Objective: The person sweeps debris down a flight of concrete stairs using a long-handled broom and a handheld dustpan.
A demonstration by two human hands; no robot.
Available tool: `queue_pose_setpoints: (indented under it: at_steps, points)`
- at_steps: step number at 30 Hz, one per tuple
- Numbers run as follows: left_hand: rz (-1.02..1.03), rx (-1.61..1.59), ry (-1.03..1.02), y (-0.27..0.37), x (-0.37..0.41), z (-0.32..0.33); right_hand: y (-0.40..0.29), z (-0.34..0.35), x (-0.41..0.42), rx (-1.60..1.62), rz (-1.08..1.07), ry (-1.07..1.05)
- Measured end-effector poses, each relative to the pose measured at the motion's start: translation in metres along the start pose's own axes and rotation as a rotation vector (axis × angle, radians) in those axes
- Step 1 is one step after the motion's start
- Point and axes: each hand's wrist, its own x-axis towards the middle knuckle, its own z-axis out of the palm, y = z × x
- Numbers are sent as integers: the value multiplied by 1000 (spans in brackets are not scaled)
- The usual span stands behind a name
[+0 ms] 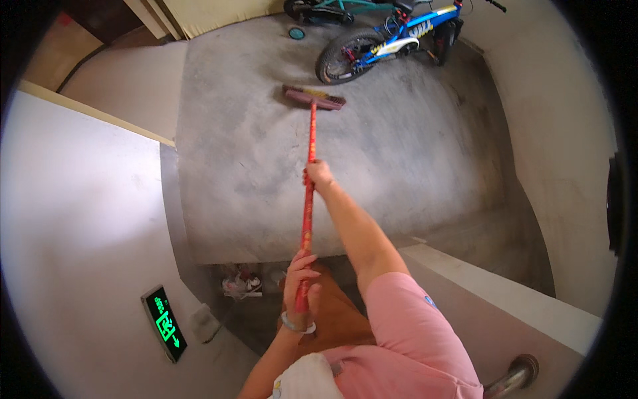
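Note:
A long-handled broom reaches away from me, its red handle [307, 214] running down to my body. The broom head [314, 98], dull purplish with dark and yellow bristles, is at the concrete floor just short of a bicycle's wheel. About midway along the handle, my right hand [319, 173] is wrapped around it. My left hand [301, 282], with a bracelet at the wrist, holds the near end loosely, its fingers partly extended. Orange-brown trousers show below the handle.
A blue bicycle [394, 45] and a teal one [349, 7] stand at the far side. A small teal-centred wheel [296, 33] is beside them. Litter [241, 285] lies below the landing's near edge. A low wall [498, 284], metal handrail [513, 376] and lit exit sign [164, 323] flank me.

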Motion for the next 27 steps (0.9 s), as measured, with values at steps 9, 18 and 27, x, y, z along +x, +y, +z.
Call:
queue_pose_setpoints:
  at_steps: [9,18,27]
  points:
    - [-95,-232,-205,34,-15,-19,44,-144,-96,7,237,322]
    - [5,-400,241,92,-31,-140,77,-7,-170,139,512,-157]
    - [79,-140,731,198,-161,-264,178,203,-330,-204,770,-645]
